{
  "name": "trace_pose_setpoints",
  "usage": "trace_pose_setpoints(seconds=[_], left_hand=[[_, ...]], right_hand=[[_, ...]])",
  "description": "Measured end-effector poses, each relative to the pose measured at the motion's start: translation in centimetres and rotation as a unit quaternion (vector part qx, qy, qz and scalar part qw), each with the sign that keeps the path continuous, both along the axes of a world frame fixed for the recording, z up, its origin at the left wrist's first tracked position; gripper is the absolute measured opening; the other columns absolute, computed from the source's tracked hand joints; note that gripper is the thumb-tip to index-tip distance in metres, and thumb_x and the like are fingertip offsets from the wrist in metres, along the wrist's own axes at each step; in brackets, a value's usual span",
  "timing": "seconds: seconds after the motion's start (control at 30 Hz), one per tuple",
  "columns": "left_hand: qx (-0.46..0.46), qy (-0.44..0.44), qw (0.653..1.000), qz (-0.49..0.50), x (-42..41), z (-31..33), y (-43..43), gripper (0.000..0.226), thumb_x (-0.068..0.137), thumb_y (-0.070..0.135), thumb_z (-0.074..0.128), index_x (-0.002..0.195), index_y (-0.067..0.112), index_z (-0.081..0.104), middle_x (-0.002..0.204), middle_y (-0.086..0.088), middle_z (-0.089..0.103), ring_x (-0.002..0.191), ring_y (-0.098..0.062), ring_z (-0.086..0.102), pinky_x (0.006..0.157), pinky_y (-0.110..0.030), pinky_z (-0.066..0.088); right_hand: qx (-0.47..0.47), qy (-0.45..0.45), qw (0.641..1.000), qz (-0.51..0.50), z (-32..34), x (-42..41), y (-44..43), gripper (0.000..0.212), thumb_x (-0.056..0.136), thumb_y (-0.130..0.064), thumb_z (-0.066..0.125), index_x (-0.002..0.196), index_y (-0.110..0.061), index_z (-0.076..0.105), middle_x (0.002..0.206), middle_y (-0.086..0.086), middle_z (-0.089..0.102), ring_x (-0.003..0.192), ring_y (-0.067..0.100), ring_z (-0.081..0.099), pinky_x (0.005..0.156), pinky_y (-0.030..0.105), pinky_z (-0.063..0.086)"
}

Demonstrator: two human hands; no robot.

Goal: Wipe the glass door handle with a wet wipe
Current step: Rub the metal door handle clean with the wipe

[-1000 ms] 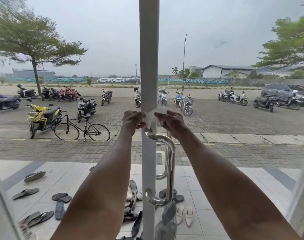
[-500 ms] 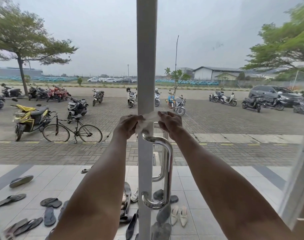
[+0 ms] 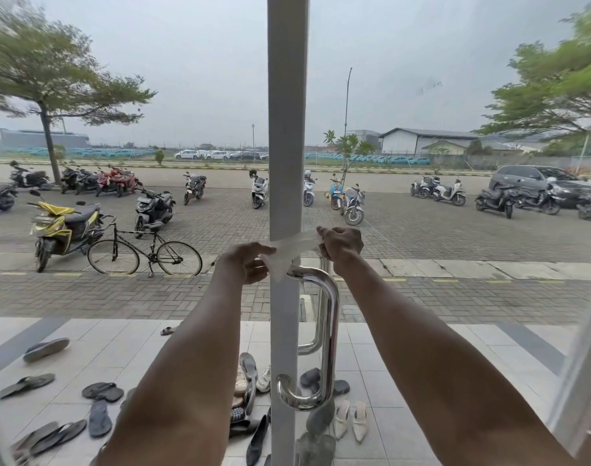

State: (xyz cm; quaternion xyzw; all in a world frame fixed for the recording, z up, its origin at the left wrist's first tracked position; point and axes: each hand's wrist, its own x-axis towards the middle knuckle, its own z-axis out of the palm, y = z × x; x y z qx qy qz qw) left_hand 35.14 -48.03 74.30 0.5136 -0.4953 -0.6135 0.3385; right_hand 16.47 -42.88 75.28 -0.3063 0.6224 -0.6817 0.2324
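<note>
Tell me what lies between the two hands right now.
In the head view, the wet wipe stretches from the left hand to the right hand, crossing the white door frame just above the handle.

Two hands are holding one wipe (image 3: 289,250): the left hand (image 3: 245,264) and the right hand (image 3: 341,243). One shiny handle (image 3: 331,331) is hanging at six o'clock. One bicycle (image 3: 144,253) is standing at nine o'clock. One gray car (image 3: 539,183) is sitting at three o'clock. Two big trees are growing: a left tree (image 3: 45,79) at ten o'clock, a right tree (image 3: 556,89) at two.
</note>
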Motion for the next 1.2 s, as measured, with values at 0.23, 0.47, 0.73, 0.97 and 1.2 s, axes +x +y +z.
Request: trace_pose_setpoints(seconds=[0.23, 0.47, 0.73, 0.97, 1.2], left_hand=[[-0.066, -0.122, 0.987, 0.085, -1.0, -2.0, -0.6, 0.053, 0.059, 0.009, 0.092, 0.103, 0.000, 0.064, 0.107, -0.014, 0.071, 0.099, -0.029, 0.068, 0.075, -0.037, 0.057], [-0.119, -0.122, 0.976, 0.132, -1.7, -1.8, -0.4, 0.035, 0.057, 0.005, 0.091, 0.084, -0.001, 0.069, 0.085, -0.018, 0.073, 0.069, -0.025, 0.070, 0.060, -0.032, 0.059], [-0.068, 0.019, 0.997, 0.037, -1.9, -2.2, -0.5, 0.015, 0.077, -0.019, 0.065, 0.090, -0.013, 0.065, 0.093, -0.029, 0.071, 0.071, -0.031, 0.073, 0.065, -0.039, 0.063], [0.002, 0.074, 0.996, -0.044, -1.4, -1.6, -0.1, 0.018, 0.087, -0.002, 0.068, 0.103, -0.008, 0.063, 0.092, -0.021, 0.067, 0.079, -0.027, 0.068, 0.054, -0.029, 0.061], [-0.008, 0.095, 0.995, 0.018, -2.4, -1.7, -1.2, 0.012, 0.077, -0.011, 0.074, 0.086, -0.013, 0.066, 0.069, -0.024, 0.069, 0.058, -0.029, 0.070, 0.050, -0.034, 0.061]], right_hand=[[0.154, 0.041, 0.987, 0.004, -1.4, -0.3, 0.4, 0.023, 0.072, -0.009, 0.087, 0.079, 0.000, 0.067, 0.075, 0.012, 0.070, 0.061, 0.023, 0.069, 0.053, 0.033, 0.059], [0.092, 0.325, 0.940, -0.053, -1.1, 1.4, 0.5, 0.016, 0.081, -0.025, 0.076, 0.096, -0.018, 0.075, 0.103, 0.007, 0.076, 0.099, 0.023, 0.070, 0.079, 0.022, 0.048], [0.129, 0.438, 0.886, 0.084, -2.2, 4.7, -0.3, 0.029, 0.066, -0.048, 0.083, 0.073, -0.020, 0.079, 0.068, -0.007, 0.074, 0.064, 0.009, 0.069, 0.064, 0.030, 0.061], [0.170, 0.458, 0.866, 0.104, -1.3, 3.6, 0.7, 0.031, 0.064, -0.048, 0.080, 0.067, -0.017, 0.077, 0.062, -0.002, 0.069, 0.066, 0.016, 0.068, 0.062, 0.031, 0.059], [0.170, 0.496, 0.847, 0.083, -1.1, 5.2, 0.1, 0.025, 0.068, -0.034, 0.085, 0.083, -0.014, 0.078, 0.077, 0.003, 0.073, 0.067, 0.018, 0.067, 0.051, 0.025, 0.051]])
